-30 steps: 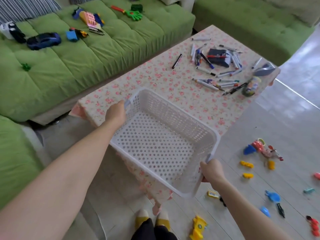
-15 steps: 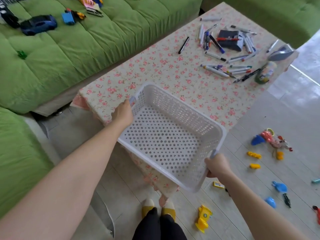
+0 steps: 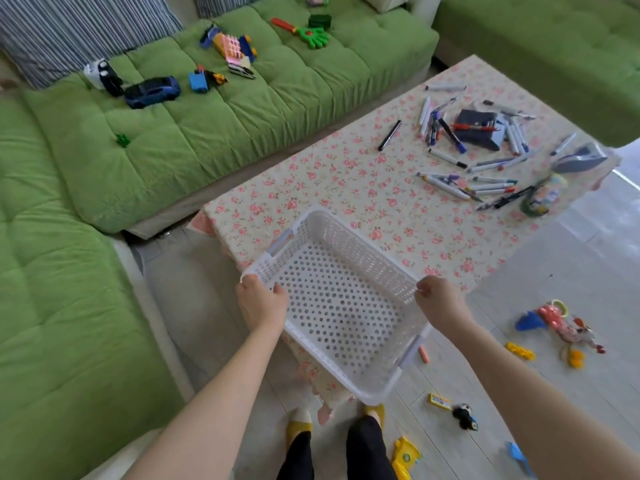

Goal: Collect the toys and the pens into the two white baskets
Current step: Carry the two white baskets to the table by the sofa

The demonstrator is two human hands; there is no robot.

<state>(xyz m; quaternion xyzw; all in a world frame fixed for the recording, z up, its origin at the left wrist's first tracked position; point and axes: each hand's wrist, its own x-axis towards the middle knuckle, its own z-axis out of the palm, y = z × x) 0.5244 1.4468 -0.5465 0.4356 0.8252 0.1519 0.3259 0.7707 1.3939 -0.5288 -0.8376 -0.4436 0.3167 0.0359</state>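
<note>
Head view: both hands grip the long rims of an empty white basket point(image 3: 343, 306), the left hand point(image 3: 262, 303) clenched on the left rim, the right hand point(image 3: 438, 298) clenched on the opposite rim. The basket sits over the near corner of the flowered table point(image 3: 346, 188). Pens point(image 3: 464, 157) lie scattered toward the table's far right corner. Toys lie on the green sofa point(image 3: 156, 143) and on the floor point(image 3: 554, 393) to the right.
</note>
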